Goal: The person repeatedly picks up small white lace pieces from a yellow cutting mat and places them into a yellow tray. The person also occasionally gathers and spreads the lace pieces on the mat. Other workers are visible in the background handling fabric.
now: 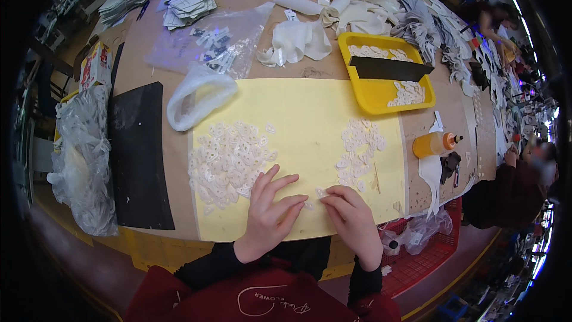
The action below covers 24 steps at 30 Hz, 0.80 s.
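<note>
My left hand [268, 211] is low over a yellow sheet [298, 137]. Its thumb and forefinger are pinched at a small pale piece [308, 205], while the other fingers stretch away. Close by on the right, my right hand [354, 220] pinches a second small pale piece [321, 192] at its fingertips. Both pieces look like flat white ovals with a hole, though the detail is too fine to be sure. A large pile of such ovals [229, 161] spreads beside my left hand. A smaller group of ovals [360, 143] lies beyond my right hand.
A yellow tray [363, 104] with a black divider [387, 68] holds more ovals at the back right. An orange bottle [435, 144] lies at the right. A plastic bag [199, 95], a black mat [140, 155] and white fabric pieces [295, 42] lie around the sheet.
</note>
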Tool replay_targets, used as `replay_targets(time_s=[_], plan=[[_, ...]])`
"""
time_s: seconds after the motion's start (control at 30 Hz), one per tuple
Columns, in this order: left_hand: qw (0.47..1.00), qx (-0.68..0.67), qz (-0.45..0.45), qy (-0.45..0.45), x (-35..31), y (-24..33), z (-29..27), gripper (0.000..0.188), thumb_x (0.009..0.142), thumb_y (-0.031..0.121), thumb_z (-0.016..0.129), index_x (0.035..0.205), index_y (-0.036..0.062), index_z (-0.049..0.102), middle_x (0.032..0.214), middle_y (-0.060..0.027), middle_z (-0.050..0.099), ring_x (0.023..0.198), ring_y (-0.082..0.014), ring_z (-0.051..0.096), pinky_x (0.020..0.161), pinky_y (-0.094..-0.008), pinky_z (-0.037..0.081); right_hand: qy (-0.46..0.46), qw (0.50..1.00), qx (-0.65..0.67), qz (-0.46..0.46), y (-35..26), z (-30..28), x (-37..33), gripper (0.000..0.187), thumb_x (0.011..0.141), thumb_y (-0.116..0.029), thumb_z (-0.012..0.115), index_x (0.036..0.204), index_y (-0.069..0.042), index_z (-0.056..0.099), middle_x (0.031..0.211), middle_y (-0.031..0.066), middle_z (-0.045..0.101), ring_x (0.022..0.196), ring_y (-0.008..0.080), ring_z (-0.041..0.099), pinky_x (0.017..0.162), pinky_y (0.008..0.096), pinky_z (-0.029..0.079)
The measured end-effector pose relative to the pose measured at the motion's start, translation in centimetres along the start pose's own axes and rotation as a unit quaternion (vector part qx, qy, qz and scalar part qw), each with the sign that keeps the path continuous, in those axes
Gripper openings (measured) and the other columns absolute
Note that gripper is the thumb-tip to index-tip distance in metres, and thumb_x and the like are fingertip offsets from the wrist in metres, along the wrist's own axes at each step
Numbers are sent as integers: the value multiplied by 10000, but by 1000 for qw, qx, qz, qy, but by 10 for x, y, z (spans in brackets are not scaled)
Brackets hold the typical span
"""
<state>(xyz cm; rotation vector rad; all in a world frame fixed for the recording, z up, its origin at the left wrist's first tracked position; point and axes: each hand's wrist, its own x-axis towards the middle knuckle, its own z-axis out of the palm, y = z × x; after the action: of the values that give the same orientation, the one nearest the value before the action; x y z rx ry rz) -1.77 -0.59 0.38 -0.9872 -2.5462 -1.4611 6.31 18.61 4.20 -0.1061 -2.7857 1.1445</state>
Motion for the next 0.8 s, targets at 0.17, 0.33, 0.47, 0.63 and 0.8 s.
replay_targets(time_s=[0.17,0.33,0.47,0.63,0.8], plan=[[1000,2,13,5,0,1,1,179,848,92,763,1018,145,768,1322,-82,636,1383,-397,471,1148,-556,338,41,999,-32,-16,1,14,1,231,865,-16,732,1092,7,697,1092,144,640,969,323,643,839,403,541],[1000,13,19,-9,1,3,0,174,851,86,760,1018,136,768,1312,-83,641,1382,-395,476,1151,-550,341,79,995,-57,16,3,4,-2,234,846,-18,754,1074,5,705,1055,139,639,959,318,635,819,392,528],[1000,3,18,-6,2,3,0,169,852,84,758,1013,134,767,1312,-83,644,1384,-394,476,1152,-553,339,164,980,-104,48,20,6,4,207,841,-11,757,1043,8,714,1013,133,640,931,312,629,786,402,519],[1000,-1,17,-19,0,0,0,186,851,80,743,1025,143,765,1330,-72,636,1393,-379,472,1161,-566,323,187,978,-50,75,14,16,3,162,878,-15,748,1033,13,713,895,119,675,782,235,657,695,345,527],[991,56,60,-108,-2,1,-5,235,843,97,710,1056,180,763,1400,-49,606,1445,-377,416,1187,-657,198,186,947,130,228,-7,26,-6,137,924,-25,727,1058,0,724,847,114,716,653,136,653,600,259,509]])
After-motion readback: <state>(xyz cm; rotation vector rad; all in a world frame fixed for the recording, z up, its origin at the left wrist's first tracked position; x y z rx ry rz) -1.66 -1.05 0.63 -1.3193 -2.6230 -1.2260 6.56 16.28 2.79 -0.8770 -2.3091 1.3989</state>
